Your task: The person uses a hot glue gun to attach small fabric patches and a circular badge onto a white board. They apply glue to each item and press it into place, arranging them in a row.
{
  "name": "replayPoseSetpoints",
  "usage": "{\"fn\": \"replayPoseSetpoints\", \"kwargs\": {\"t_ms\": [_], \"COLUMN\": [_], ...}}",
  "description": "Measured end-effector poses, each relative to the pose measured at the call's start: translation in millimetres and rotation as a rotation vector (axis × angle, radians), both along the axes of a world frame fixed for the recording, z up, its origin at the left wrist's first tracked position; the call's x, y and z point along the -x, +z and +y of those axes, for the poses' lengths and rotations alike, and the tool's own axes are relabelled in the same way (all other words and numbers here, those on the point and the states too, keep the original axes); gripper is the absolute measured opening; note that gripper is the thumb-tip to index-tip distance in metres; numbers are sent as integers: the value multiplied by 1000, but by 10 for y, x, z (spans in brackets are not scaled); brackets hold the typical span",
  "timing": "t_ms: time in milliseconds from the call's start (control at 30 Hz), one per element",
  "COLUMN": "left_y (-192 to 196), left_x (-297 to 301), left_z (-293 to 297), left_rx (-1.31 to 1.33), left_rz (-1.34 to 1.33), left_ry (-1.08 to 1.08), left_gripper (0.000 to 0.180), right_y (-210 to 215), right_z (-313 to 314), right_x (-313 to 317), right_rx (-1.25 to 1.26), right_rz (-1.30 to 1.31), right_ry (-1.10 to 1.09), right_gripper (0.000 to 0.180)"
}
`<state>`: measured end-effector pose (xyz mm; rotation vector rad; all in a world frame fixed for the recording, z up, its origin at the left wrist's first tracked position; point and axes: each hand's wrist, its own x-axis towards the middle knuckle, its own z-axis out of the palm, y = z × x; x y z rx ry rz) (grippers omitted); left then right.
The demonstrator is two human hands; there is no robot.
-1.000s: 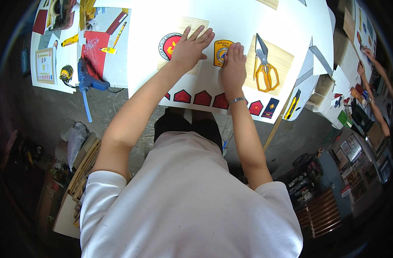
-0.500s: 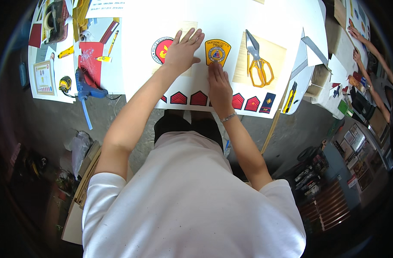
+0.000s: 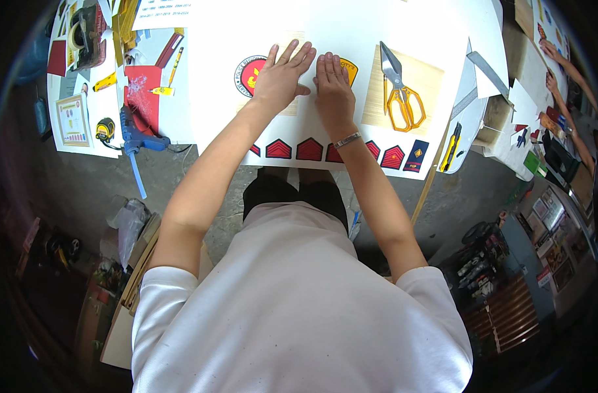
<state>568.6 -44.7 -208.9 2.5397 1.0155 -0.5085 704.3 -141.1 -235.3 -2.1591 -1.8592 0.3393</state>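
My left hand [image 3: 280,77] lies flat with fingers spread, covering the right part of a round red and white patch [image 3: 246,71]. Beside it my right hand [image 3: 334,92] rests flat over a yellow shield-shaped patch [image 3: 349,68], leaving only its upper right part showing. Both patches are on a white board [image 3: 220,124]. A row of red chevron patches [image 3: 309,149] runs along the board's near edge, ending at the right in a dark blue rectangular patch [image 3: 416,156]. My right forearm hides part of that row.
Orange-handled scissors [image 3: 404,98] lie on a wood-toned panel [image 3: 433,85] to the right. Further right are a yellow cutter [image 3: 451,147] and a metal ruler [image 3: 487,71]. A blue glue gun [image 3: 134,134] and tape measure [image 3: 105,129] sit at left. Another person's arms [image 3: 564,78] reach in at far right.
My right hand has moved away from me, from the yellow patch's lower edge to over most of the patch. My left hand stays on the round patch.
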Motion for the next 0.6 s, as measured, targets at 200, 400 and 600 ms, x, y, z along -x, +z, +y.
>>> {"fn": "replayPoseSetpoints", "kwargs": {"t_ms": [200, 400, 600], "left_y": [7, 79, 36], "left_x": [8, -34, -20], "left_z": [-3, 29, 3], "left_rx": [-17, 22, -13], "left_rz": [-63, 37, -10], "left_ry": [12, 9, 7], "left_gripper": [98, 95, 97], "right_y": [148, 220, -2], "right_z": [-514, -879, -159], "right_x": [170, 40, -122], "right_rx": [83, 132, 8], "right_rz": [4, 29, -18], "right_ry": [70, -8, -92], "right_gripper": [50, 47, 48]}}
